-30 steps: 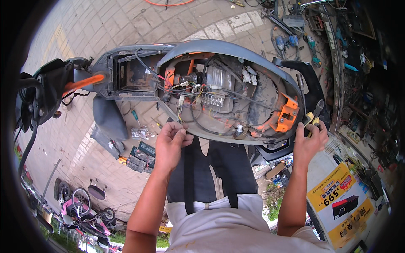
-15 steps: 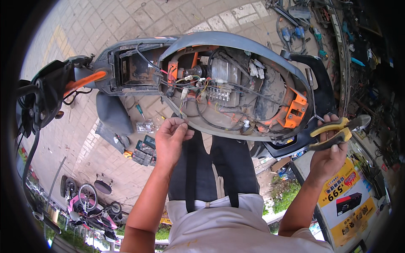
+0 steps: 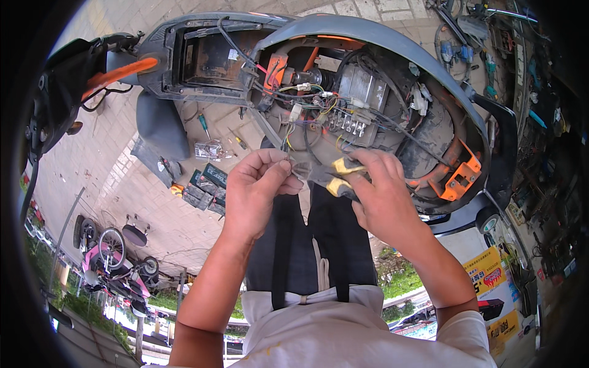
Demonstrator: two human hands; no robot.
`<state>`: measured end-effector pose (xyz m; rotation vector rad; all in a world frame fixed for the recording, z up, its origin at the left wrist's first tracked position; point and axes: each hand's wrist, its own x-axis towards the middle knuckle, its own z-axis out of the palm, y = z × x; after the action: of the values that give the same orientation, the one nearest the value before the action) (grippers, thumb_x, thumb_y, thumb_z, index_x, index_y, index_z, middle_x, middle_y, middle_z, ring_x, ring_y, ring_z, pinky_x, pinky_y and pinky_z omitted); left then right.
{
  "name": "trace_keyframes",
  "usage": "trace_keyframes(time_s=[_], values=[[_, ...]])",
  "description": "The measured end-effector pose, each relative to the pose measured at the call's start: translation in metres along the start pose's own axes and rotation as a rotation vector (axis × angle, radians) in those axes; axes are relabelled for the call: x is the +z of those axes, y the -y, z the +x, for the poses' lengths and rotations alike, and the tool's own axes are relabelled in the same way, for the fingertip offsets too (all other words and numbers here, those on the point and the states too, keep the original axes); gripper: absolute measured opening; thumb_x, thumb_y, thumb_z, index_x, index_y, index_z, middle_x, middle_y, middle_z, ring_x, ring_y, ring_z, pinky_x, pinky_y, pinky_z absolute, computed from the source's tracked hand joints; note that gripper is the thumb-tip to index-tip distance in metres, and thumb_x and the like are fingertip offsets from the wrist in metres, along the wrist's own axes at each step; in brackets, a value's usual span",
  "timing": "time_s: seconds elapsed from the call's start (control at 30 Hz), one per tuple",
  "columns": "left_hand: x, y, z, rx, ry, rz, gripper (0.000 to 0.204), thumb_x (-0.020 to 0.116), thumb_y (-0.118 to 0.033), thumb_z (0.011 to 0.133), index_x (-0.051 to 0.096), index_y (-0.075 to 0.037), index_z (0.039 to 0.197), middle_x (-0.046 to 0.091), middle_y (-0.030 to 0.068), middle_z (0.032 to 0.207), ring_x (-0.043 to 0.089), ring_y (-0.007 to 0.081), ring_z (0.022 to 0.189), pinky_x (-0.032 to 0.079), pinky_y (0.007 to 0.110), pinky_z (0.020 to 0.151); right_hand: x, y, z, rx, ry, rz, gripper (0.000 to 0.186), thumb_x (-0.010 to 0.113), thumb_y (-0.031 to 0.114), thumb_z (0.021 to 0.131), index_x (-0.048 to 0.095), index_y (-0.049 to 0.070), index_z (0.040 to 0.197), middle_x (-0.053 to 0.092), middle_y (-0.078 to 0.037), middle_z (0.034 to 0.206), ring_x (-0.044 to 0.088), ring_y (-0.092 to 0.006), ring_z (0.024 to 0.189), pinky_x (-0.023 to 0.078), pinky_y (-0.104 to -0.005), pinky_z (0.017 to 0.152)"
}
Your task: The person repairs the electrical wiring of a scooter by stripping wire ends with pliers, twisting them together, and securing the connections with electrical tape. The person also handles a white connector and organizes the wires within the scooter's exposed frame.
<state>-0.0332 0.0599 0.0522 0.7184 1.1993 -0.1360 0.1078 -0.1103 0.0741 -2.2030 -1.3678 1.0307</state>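
Note:
My left hand [image 3: 261, 187] pinches the end of thin wires [image 3: 286, 147] hanging from the wiring of an open grey scooter body [image 3: 343, 27]. My right hand [image 3: 383, 199] grips pliers with yellow and black handles [image 3: 338, 186], their jaws at my left fingertips; whether they touch the wire I cannot tell. Above my hands lie tangled wires, white connectors [image 3: 296, 111], a finned silver controller [image 3: 362, 86] and orange brackets [image 3: 457, 181] inside the body.
Black handlebars and front cover [image 3: 67, 92] stand at the left. On the paving lie a detached seat [image 3: 159, 126], a screwdriver [image 3: 204, 126] and batteries [image 3: 205, 187]. Tools [image 3: 466, 52] clutter the right side, with a yellow sign board [image 3: 485, 267] below. A pink bicycle [image 3: 110, 257] is lower left.
My right hand has swung left with the pliers, from the scooter's right end to beside my left hand. My left hand has risen slightly rightward. The scooter appears higher in view.

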Motion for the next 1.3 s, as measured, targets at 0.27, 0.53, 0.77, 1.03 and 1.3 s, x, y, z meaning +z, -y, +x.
trace_keyframes(time_s=[0.27,0.53,0.77,1.03,1.3], values=[[-0.001,-0.006,0.003,-0.034,0.017,-0.015,0.015,0.059,-0.006,0.091,0.061,0.005,0.101,0.067,0.0093,0.082,0.067,0.0143,0.069,0.056,0.026,0.067,0.005,-0.005,0.018,-0.03,-0.004,-0.122,0.031,0.063,0.003,0.07,0.063,0.001,0.102,0.05,-0.017,0.122,0.047,-0.0347,0.114,0.035,-0.0506,0.097],[0.003,-0.008,0.002,-0.021,0.028,0.011,0.015,0.061,-0.004,0.089,0.062,0.005,0.1,0.067,0.0096,0.085,0.067,0.0159,0.069,0.057,0.028,0.066,0.002,-0.014,0.02,-0.069,0.049,-0.153,0.032,0.063,0.003,0.069,0.064,0.002,0.101,0.05,-0.015,0.123,0.047,-0.033,0.112,0.037,-0.0472,0.094],[0.006,-0.013,0.002,-0.015,0.079,0.044,0.014,0.058,-0.003,0.091,0.061,0.007,0.101,0.067,0.0095,0.083,0.067,0.0134,0.07,0.056,0.025,0.067,0.002,-0.013,0.012,0.014,0.055,0.061,0.03,0.066,0.004,0.067,0.063,0.001,0.096,0.05,-0.015,0.12,0.047,-0.034,0.111,0.039,-0.0446,0.092],[0.01,-0.011,0.002,-0.024,0.083,0.087,0.012,0.059,-0.004,0.09,0.062,0.005,0.098,0.066,0.0084,0.081,0.066,0.0144,0.068,0.056,0.026,0.064,0.008,-0.019,0.009,-0.041,-0.022,-0.06,0.026,0.065,0.003,0.068,0.063,0.0,0.093,0.051,-0.016,0.116,0.049,-0.0331,0.106,0.04,-0.0442,0.089],[0.006,-0.016,0.007,-0.063,0.184,0.159,0.016,0.058,-0.005,0.092,0.061,0.006,0.103,0.066,0.008,0.083,0.066,0.0117,0.07,0.055,0.024,0.066,0.01,-0.021,0.004,-0.042,-0.055,-0.051,0.026,0.069,0.005,0.065,0.062,0.001,0.09,0.052,-0.015,0.113,0.051,-0.0324,0.102,0.041,-0.0435,0.085]])
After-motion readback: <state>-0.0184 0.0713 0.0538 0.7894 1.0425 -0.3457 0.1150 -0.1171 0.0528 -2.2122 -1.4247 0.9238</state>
